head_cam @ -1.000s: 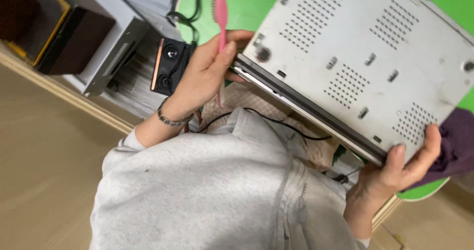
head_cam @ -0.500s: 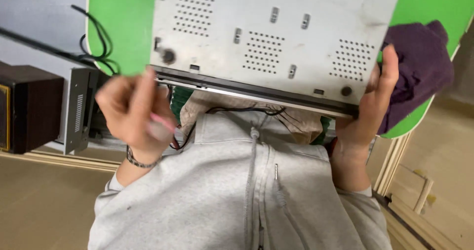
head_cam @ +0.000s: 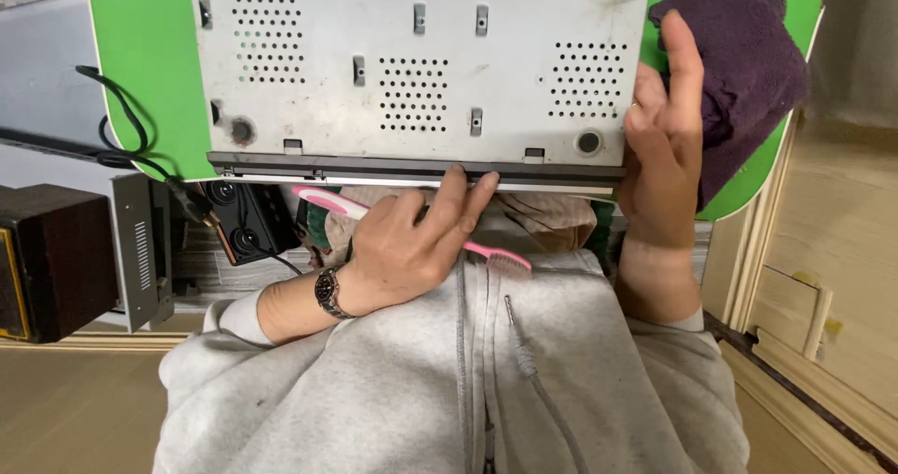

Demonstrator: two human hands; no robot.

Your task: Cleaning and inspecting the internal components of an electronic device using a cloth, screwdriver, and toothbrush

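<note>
A flat grey metal device case [head_cam: 421, 72] with perforated vent patches lies upside down on a green board [head_cam: 150, 62]. My left hand [head_cam: 412, 245] is closed around a pink toothbrush [head_cam: 491, 257], whose bristle head points right over my grey hoodie; its fingertips touch the case's dark near edge. My right hand [head_cam: 659, 146] rests flat against the case's right side, fingers extended, next to a crumpled purple cloth [head_cam: 744, 72]. A watch sits on my left wrist.
Left of the board are a dark brown speaker box [head_cam: 51, 259], a grey metal unit [head_cam: 140, 249], black cables [head_cam: 122, 146] and a black part with round holes [head_cam: 243, 226]. A wooden panel [head_cam: 832, 249] stands to the right.
My left hand has come down and in from the left, bringing the toothbrush to the case's near edge. The right hand now lies flat along the case's right side.
</note>
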